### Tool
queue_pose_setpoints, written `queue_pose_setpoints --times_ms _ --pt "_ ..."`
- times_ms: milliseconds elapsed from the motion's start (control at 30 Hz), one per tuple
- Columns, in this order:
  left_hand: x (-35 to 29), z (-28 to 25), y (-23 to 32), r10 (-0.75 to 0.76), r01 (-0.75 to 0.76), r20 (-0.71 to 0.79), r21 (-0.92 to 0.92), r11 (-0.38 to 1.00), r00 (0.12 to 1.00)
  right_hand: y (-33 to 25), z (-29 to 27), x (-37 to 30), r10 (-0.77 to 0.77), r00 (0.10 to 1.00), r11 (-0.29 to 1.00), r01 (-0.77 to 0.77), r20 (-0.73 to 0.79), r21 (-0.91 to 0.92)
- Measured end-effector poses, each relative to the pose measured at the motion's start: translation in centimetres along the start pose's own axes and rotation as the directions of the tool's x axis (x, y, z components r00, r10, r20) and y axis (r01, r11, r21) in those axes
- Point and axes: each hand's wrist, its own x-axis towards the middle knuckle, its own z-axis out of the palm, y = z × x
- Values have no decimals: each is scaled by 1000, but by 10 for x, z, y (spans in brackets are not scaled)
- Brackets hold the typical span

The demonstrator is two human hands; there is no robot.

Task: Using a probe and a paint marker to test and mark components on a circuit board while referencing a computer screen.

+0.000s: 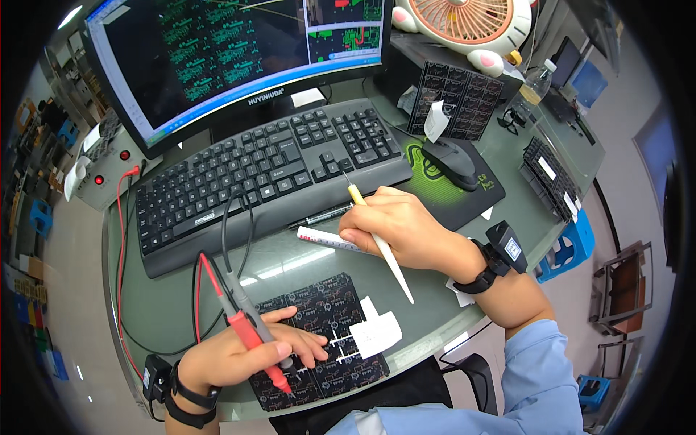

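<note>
My left hand (254, 348) rests over a black circuit board panel (312, 297) at the table's front edge. Between its thumb and fingers lie a red test probe (250, 336) and a grey one (254, 308), both slanting down to the board. White paper labels (377, 333) sit on the panel's right part. To the right and farther off, my right hand (395, 225) grips a slim white pen-like tool (391, 264) with a yellow collar and thin tip pointing away from me. Beside these fingers lies a white marker-like stick (326, 238), partly hidden.
A black keyboard (268, 174) and a monitor (217, 58) stand beyond my hands. At right are a mouse (449, 163) on its pad, an upright board panel (457, 98), a stack of boards (551, 177), a bottle (533, 87) and a fan (464, 22). Probe cables (122, 254) run along the left.
</note>
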Motion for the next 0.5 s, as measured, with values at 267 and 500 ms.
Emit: queue_pose_setpoints --times_ms 267,500 --pt "1 -9 -3 18 -16 108 -20 1000 994 4 1 -2 10 1000 1000 -10 21 15" --pt "1 -11 -4 14 -10 110 -30 1000 994 4 5 -1 2 1000 1000 -1 -12 8"
